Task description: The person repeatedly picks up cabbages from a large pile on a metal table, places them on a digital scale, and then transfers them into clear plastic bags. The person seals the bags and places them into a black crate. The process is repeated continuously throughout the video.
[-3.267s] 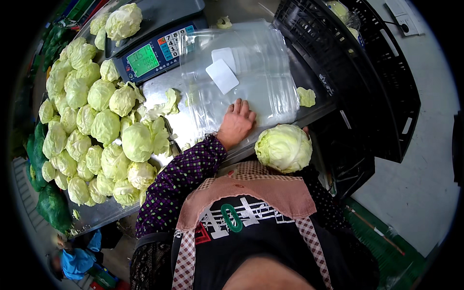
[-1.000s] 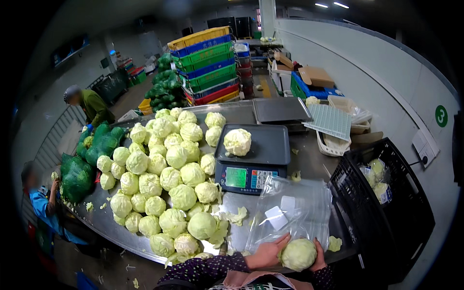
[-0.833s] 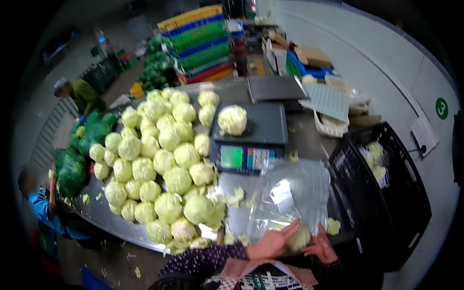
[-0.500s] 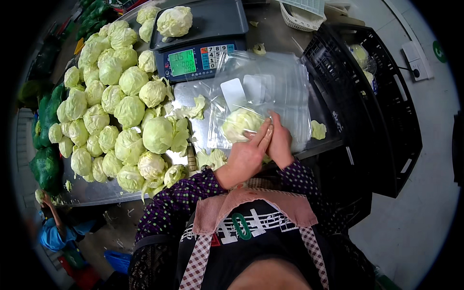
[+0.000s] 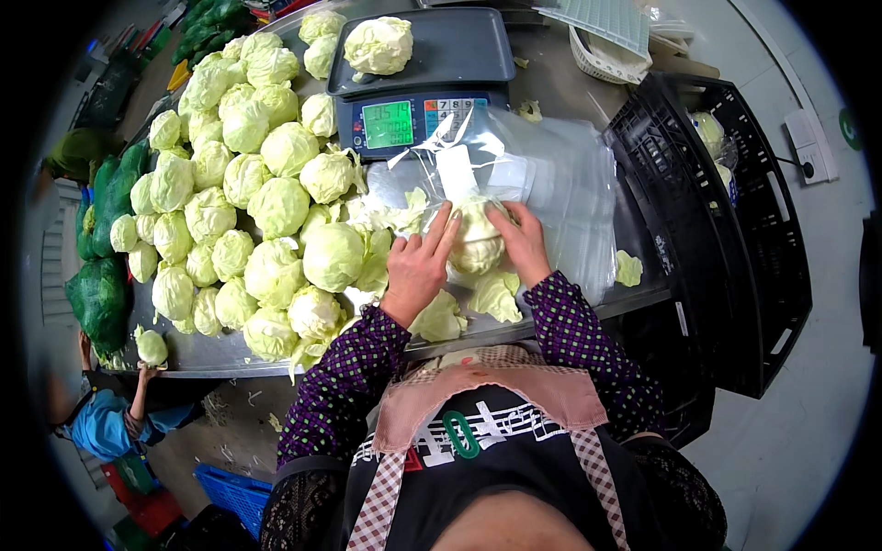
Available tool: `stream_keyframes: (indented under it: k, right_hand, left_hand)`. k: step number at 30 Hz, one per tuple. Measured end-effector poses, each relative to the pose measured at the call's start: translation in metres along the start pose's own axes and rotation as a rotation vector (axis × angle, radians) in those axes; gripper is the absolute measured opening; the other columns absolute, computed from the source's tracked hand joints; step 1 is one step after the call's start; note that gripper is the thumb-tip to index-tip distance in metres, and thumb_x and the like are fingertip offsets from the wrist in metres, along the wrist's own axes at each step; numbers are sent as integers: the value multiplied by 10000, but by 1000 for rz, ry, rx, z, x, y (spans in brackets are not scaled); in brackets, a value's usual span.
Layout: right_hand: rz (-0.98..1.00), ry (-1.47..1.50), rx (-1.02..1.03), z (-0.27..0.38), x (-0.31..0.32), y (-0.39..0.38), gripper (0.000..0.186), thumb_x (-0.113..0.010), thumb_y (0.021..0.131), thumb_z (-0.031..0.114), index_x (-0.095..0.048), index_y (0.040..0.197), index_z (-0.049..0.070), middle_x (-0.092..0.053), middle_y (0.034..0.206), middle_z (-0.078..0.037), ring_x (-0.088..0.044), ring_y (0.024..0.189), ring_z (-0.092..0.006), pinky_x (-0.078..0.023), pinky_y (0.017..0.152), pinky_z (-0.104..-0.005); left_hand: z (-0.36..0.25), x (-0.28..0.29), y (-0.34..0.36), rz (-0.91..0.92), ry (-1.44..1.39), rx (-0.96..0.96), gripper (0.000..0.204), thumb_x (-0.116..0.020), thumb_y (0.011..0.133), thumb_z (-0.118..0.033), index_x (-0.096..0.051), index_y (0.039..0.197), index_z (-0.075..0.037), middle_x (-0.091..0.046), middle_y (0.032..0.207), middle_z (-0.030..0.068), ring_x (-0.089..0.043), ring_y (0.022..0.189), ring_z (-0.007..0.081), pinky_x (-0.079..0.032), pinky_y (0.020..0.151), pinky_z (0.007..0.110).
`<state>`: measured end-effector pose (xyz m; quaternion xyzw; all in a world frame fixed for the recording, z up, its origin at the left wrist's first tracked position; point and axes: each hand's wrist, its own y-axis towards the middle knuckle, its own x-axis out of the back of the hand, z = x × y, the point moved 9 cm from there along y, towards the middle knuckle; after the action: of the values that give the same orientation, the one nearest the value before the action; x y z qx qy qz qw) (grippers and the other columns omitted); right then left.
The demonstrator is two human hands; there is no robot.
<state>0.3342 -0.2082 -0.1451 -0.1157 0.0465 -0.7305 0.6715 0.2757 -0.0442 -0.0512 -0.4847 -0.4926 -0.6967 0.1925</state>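
A pale green cabbage (image 5: 477, 248) lies between my hands, its upper part inside the mouth of a clear plastic bag (image 5: 501, 138) with a white label (image 5: 457, 172). At its left side my left hand (image 5: 423, 266) has its fingers along the bag's edge, closed on the film. My right hand (image 5: 524, 243) is on the other side, thumb against the cabbage and fingers curled at the bag's edge. More flat clear bags (image 5: 583, 197) are stacked underneath. Loose cabbage leaves (image 5: 496, 296) lie just below the cabbage, close to my wrists.
A pile of cabbages (image 5: 243, 179) covers the table's left. Beyond the bags stands a digital scale (image 5: 423, 78) bearing one cabbage (image 5: 378, 46). Black crates (image 5: 735, 230) rise on the right, a white basket (image 5: 602, 60) behind. At lower left another person (image 5: 110, 418) holds a cabbage (image 5: 151, 347).
My hands have moved apart to either side of the cabbage, which now shows its lower end outside the bag. The bag's film has lifted and bunched. The whole view has shifted slightly.
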Motion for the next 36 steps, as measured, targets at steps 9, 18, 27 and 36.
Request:
stream_keyframes:
  k: [9, 18, 27, 36]
  right_hand:
    - [-98, 220, -127, -25, 18, -7, 351, -616, 924, 311, -657, 834, -26, -566, 707, 1, -487, 660, -85, -407, 580, -270]
    - [-139, -733, 645, 150, 75, -82, 191, -562, 947, 123, -592, 829, -24, -481, 561, -52, -426, 534, -72, -361, 473, -307]
    - [259, -488, 189, 104, 77, -61, 241, -653, 907, 226, -617, 931, -11, -632, 781, -56, -568, 668, -112, -467, 590, -265]
    - [657, -93, -231, -50, -91, -98, 518, -605, 934, 323, -515, 1281, -52, -667, 1037, -147, -621, 867, -159, -499, 711, -275]
  left_hand:
    - [-3, -5, -1, -62, -440, 5, 661, -567, 678, 43, -548, 1329, -69, -516, 1415, 77, -603, 618, 178, -501, 542, 280]
    - [18, 70, 27, 438, -1381, 439, 822, -542, 664, 138, -459, 1433, -141, -470, 1463, 99, -535, 557, 33, -453, 518, 210]
    - [31, 26, -16, 543, -1274, 655, 701, -511, 703, 70, -514, 1388, -83, -562, 609, -26, -424, 477, 33, -378, 478, 219]
    - [66, 105, -94, 143, -586, 470, 302, -538, 693, 84, -642, 940, -55, -646, 1075, 112, -610, 655, 245, -477, 562, 327]
